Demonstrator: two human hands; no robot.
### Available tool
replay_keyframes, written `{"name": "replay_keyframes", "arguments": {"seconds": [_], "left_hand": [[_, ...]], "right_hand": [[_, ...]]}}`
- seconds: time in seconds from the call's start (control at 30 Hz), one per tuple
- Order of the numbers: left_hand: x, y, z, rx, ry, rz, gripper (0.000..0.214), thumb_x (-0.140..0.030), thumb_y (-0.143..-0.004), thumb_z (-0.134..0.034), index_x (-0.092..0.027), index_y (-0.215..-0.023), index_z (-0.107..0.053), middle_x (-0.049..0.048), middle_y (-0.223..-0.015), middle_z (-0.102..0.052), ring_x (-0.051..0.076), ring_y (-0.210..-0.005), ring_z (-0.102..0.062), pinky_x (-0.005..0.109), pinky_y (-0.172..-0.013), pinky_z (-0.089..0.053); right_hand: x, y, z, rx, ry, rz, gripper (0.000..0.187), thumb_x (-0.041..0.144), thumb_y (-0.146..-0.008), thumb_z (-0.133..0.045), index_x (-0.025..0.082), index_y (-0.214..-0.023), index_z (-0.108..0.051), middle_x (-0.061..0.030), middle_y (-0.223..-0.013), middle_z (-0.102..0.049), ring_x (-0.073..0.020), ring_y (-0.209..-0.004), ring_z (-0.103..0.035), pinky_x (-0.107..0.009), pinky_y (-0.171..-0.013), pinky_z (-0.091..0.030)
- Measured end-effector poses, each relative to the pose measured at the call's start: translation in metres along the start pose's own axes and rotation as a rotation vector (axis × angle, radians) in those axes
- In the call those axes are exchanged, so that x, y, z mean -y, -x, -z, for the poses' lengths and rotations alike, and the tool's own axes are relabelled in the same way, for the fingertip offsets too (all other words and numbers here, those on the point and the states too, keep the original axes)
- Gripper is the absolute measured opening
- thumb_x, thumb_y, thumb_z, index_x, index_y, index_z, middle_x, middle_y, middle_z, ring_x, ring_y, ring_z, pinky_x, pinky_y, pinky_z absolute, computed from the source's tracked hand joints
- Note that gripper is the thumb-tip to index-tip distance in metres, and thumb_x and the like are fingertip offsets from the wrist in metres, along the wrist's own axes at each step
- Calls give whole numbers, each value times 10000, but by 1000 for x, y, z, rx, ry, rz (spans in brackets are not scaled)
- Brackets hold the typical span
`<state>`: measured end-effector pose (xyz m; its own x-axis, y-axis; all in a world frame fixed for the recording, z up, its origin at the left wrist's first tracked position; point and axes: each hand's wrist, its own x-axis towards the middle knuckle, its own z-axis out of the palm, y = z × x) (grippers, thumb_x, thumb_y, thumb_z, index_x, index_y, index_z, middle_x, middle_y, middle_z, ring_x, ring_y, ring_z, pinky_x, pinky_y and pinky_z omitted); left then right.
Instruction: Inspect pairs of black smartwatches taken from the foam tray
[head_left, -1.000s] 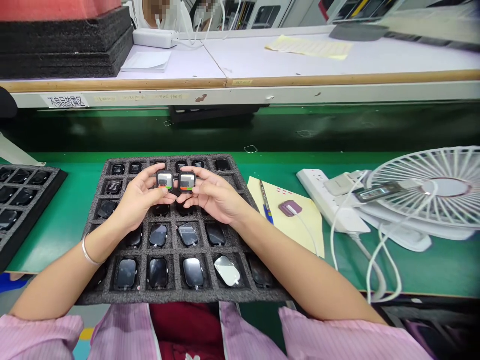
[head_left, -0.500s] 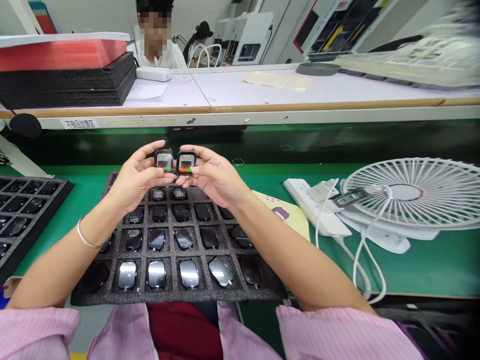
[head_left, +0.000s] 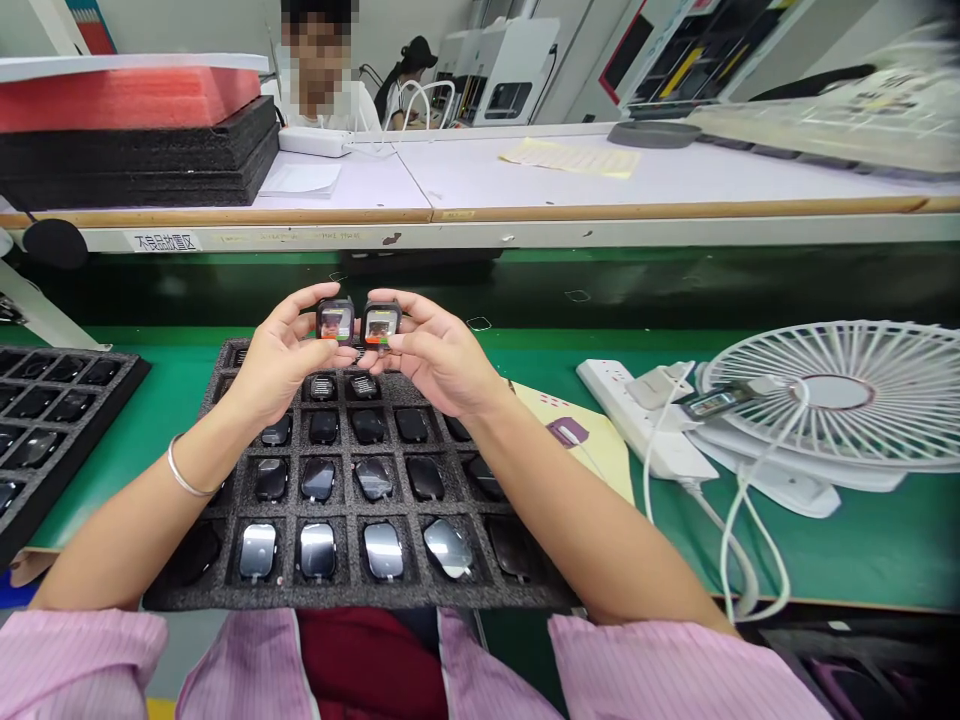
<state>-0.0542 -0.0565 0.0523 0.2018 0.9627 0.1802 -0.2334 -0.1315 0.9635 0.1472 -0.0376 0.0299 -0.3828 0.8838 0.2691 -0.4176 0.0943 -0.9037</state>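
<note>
A: Left hand pinching a small watch, thumb under, fingers on top. Screen lit, facing us.

B: Right hand same grip on a 2nd watch, screen lit too. The 2 units sit side by side, edges just abt touching, held up over the far end of the foam tray.

A: Tray's on the green table, right under the wrists. Pockets full of dark watch bodies, nr row glinting.

B: Bangle on the left wrist. Pink sleeves at bottom edge.

A: Left of that, another tray, partly out of shot. Right of the tray: yellow paper w/ a purple puck on it, then a white power strip and a white fan, cables looping nr the table edge.

B: Back shelf: black foam stack, red layer on top. Person seated behind it.
</note>
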Motion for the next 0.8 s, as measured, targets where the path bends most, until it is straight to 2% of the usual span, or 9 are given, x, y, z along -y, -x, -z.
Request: {"name": "replay_keyframes", "arguments": {"seconds": [0.2,0.63,0.8], "left_hand": [[10,-2,4,-20,12,27,715,-141,-679,-859,-192,-1332,-571,-7,-943,-752,140,-692,-773,256,-719,-689],[23,-11,9,28,-9,-50,715,-185,-707,-878,-236,-1374,-624,4,-990,-771,157,-750,-785,266,-772,-687],[30,-14,13,39,-33,-72,720,-206,-725,-897,-254,-1389,-622,17,-1019,-760,198,-807,-799,314,-805,-692]], "right_hand": [[-13,0,5,20,78,30,511,220,-772,-784,222,-1255,-616,14,-945,-769,-164,-734,-761,-304,-699,-640],[-20,-3,12,12,123,100,510,248,-815,-810,245,-1281,-602,9,-1004,-762,-172,-777,-770,-304,-755,-657],[-23,-5,16,21,146,101,537,284,-826,-822,241,-1308,-590,0,-1015,-753,-180,-793,-765,-317,-762,-663]]}}
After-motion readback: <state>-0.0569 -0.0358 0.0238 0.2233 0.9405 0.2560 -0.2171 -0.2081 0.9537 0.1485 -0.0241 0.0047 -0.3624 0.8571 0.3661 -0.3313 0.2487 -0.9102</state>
